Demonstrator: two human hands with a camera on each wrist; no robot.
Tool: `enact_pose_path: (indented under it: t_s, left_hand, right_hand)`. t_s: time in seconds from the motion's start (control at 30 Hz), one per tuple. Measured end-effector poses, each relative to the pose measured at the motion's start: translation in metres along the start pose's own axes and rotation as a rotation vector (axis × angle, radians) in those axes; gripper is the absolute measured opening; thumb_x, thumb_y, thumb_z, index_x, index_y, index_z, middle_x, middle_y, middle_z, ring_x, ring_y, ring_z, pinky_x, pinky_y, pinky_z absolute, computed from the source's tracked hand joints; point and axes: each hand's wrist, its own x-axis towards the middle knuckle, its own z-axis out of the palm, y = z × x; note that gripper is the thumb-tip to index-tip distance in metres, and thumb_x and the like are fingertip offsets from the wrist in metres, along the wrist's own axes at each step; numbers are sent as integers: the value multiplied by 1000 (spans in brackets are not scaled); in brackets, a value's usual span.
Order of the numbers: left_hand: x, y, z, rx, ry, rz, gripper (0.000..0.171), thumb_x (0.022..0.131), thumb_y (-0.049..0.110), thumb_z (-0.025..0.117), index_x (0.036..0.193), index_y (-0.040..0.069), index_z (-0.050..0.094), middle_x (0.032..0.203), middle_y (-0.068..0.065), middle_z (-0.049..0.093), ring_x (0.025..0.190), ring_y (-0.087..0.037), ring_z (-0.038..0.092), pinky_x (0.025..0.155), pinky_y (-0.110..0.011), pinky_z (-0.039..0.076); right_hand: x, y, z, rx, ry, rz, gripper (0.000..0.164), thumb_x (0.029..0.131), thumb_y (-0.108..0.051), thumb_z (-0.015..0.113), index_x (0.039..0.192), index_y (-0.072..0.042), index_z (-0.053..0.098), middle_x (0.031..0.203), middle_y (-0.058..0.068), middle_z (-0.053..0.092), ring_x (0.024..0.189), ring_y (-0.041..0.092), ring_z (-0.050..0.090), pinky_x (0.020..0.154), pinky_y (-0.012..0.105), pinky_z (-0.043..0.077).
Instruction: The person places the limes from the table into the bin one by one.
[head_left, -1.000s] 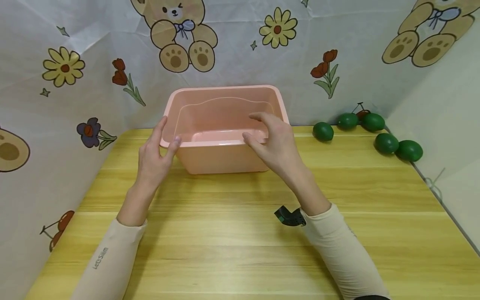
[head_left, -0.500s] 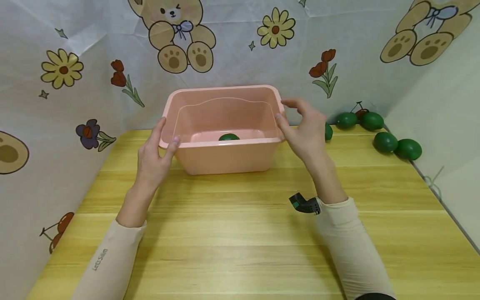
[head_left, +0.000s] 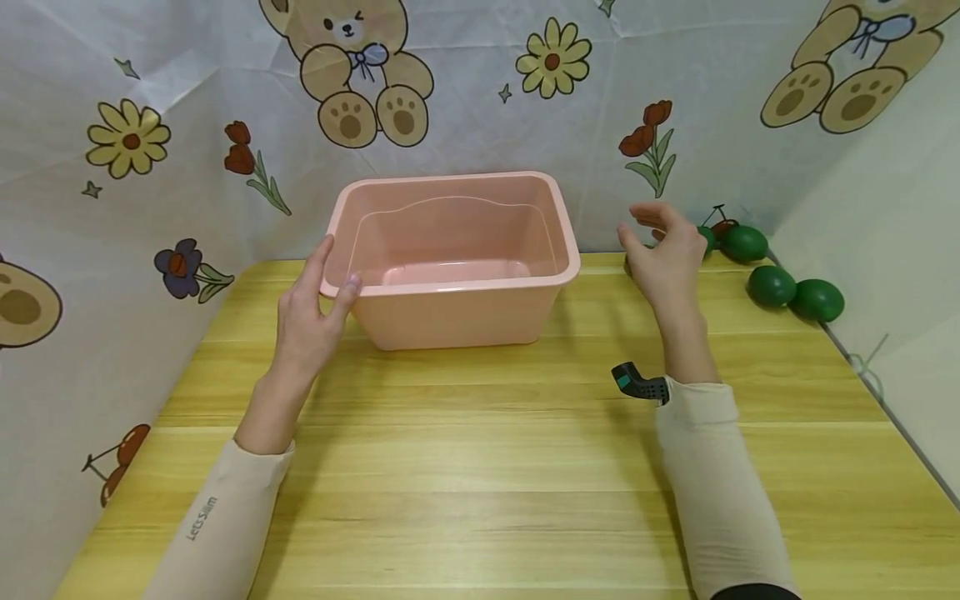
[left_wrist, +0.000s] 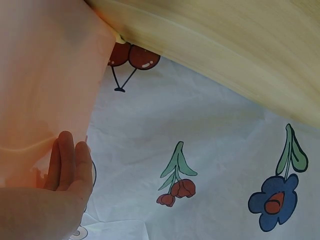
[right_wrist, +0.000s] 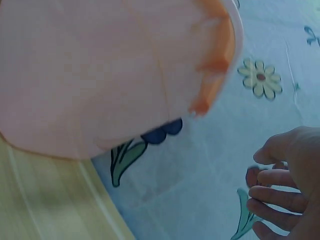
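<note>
Pale cloth (head_left: 480, 137) printed with bears and flowers hangs behind our wooden table (head_left: 465, 475). Our left hand (head_left: 306, 325) grips the pink bin (head_left: 457, 318) by its left front corner. Our right hand (head_left: 666, 262), thumb and fingers apart, is off to the bin's right, partly hiding some green fruits (head_left: 772, 287); we cannot tell whether it touches any. Farther right, others lie by the table's edge. From our right sleeve (head_left: 727, 492) juts a black device (head_left: 636, 383).
</note>
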Motion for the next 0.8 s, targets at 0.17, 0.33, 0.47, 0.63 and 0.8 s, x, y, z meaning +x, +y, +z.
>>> enact_pose_path:
  t_s: [0.17, 0.33, 0.47, 0.63, 0.8]
  left_hand:
    - [0, 0, 0, -3, 7, 10, 71, 102, 45, 62, 163, 16, 41, 163, -11, 48, 145, -38, 52, 119, -60, 41]
    - [0, -1, 0, -4, 4, 4, 71, 102, 45, 62, 164, 17, 40, 163, -11, 48, 145, -39, 52, 119, -61, 41]
    - [0, -1, 0, -7, -2, -1, 71, 102, 46, 62, 164, 18, 40, 163, -11, 47, 145, -39, 52, 118, -61, 41]
    - [0, 0, 0, -13, -9, -2, 72, 102, 46, 62, 164, 19, 39, 164, -10, 46, 145, -39, 52, 118, -61, 41]
    - [0, 0, -1, -12, -6, -3, 71, 102, 46, 62, 164, 20, 39, 164, -9, 47, 145, -38, 52, 117, -61, 42]
  right_hand:
    - [4, 21, -4, -7, -29, 57, 37, 102, -24, 67, 134, -6, 69, 135, 14, 71, 130, 28, 63, 112, 46, 47]
    - [5, 38, -3, -39, -102, 95, 43, 103, -24, 65, 142, -6, 65, 144, 19, 64, 133, 38, 59, 115, 53, 42]
    - [4, 51, 2, -83, -145, 145, 47, 104, -20, 61, 150, -9, 59, 156, 20, 53, 137, 45, 49, 118, 58, 34]
    - [4, 62, 5, -115, -179, 177, 55, 101, -11, 62, 155, -7, 52, 164, 20, 43, 153, 42, 34, 126, 59, 23]
    - [6, 70, 8, -196, -259, 200, 69, 100, -9, 65, 163, -6, 38, 165, 26, 38, 152, 50, 33, 126, 64, 23]
